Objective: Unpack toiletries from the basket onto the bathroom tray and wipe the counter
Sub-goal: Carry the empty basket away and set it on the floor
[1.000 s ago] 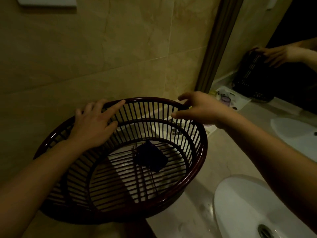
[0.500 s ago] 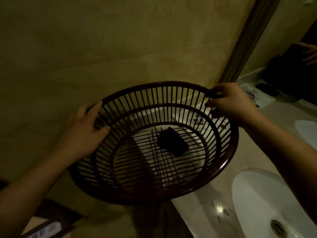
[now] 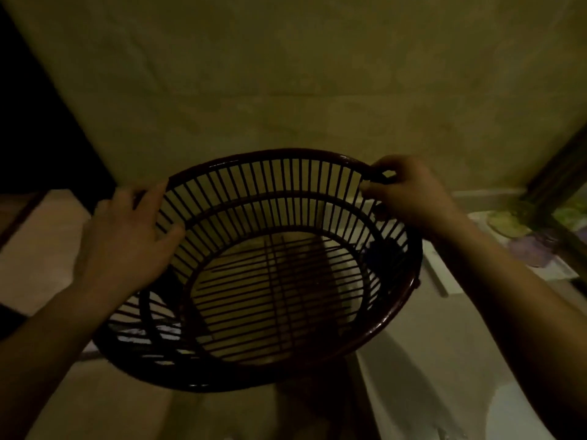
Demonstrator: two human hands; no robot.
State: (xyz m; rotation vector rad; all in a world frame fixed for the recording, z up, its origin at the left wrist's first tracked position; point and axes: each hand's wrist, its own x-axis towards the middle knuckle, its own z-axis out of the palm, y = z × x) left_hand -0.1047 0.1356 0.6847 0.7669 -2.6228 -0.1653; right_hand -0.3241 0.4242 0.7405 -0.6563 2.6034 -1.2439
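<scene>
basket (image 3: 286, 153): dark, slatted, tilted toward the camera | left hand (image 3: 127, 246): fingers grip basket's left rim, thumb inside | right hand (image 3: 409, 195): fingers clamped on basket's far-right rim | small dark item (image 3: 382, 254): inside, against basket's right wall | worktop (image 3: 422, 360): below-right of basket

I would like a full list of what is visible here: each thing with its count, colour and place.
basket: one, dark red-brown, slatted, held up in the middle.
small item: one, dark blue, inside the basket at its right wall.
packets: count unclear, green and purple, on the counter at right.
counter: one, pale, lower right.
wall: one, beige, behind the basket.
left hand: one, grips the basket's left rim.
right hand: one, fingers pinch the far right rim.
</scene>
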